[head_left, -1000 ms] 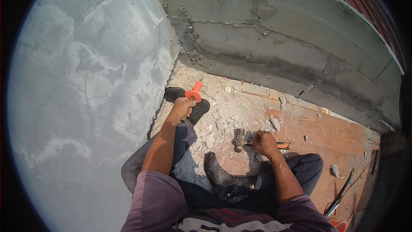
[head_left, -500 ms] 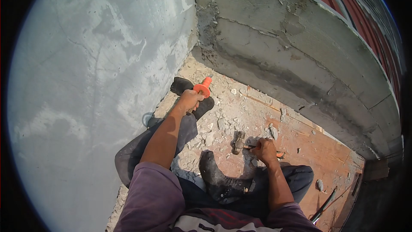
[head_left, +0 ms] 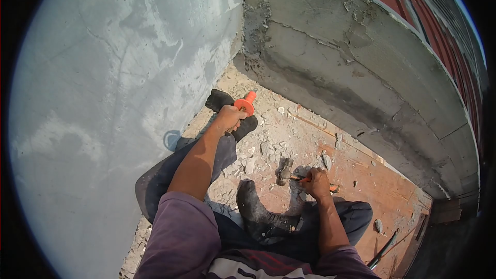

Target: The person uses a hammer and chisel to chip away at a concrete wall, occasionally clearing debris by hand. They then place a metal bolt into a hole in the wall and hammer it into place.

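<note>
My left hand (head_left: 229, 119) is wrapped round a chisel with an orange guard (head_left: 244, 106), between my dark shoes near the wall corner. The chisel's far end points away from me, toward the rubble by the far wall. My right hand (head_left: 316, 182) grips a hammer (head_left: 283, 172) by its handle, low above the floor to the right of my dusty boot (head_left: 250, 201). The hammer head points left, and an orange end of the handle shows past my hand.
Broken concrete rubble (head_left: 261, 147) covers the floor between the walls. A grey wall (head_left: 113, 98) rises close on my left, and a cracked low concrete wall (head_left: 351, 72) runs along the far side. A dark rod (head_left: 383, 249) lies at lower right on a reddish board (head_left: 374, 191).
The view has shifted slightly, so the walls and floor sit a little differently. Both hands keep their grips on the chisel and hammer, with hardly any movement.
</note>
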Demonstrator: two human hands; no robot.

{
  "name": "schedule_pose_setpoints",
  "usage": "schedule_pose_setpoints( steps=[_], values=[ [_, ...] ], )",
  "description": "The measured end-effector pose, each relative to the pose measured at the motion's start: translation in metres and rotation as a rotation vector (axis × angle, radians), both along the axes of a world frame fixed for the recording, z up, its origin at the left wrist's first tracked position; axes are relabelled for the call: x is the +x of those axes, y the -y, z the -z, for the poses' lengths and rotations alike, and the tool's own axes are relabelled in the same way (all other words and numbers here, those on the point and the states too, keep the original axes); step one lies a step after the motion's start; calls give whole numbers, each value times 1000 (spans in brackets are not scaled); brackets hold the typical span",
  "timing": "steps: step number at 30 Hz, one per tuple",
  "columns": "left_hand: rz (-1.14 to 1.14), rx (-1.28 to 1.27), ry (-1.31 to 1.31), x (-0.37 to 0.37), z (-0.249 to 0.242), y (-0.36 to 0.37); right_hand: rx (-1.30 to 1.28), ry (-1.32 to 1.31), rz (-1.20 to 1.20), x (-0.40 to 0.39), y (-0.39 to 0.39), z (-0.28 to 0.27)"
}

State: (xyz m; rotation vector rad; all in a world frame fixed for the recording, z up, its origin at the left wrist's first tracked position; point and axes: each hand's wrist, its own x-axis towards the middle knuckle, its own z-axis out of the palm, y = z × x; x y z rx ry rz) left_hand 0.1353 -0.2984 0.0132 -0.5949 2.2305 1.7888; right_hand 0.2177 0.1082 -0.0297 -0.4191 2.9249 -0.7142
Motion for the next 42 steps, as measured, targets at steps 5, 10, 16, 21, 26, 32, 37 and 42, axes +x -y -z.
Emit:
schedule_pose_setpoints(
  steps=[5, 10, 16, 21, 26, 32, 37, 42],
  values=[
    [-7, 17, -12, -5, 7, 3, -387, 17, -83, 17, 54, -58],
    [-8, 34, -27, -5, 5, 4, -1019, 392, -718, 70, 147, -211],
    [12, 1, -70, -3, 7, 4, -1511, 685, -1166, 108, 199, -282],
    [28, 12, -47, -6, 7, 4, -1603, 633, -1174, 127, 219, -280],
    [24, 2, -48, -4, 3, 3, -1325, 1152, -890, 138, 199, -308],
    [41, -5, -52, -5, 4, 4, -903, 1063, -741, 117, 175, -376],
    [18, -5, -47, -7, 9, 1, -1029, 870, -1003, 116, 189, -339],
    [7, 19, -27, 1, -5, 0, -1089, 523, -934, 74, 184, -255]
  ],
)
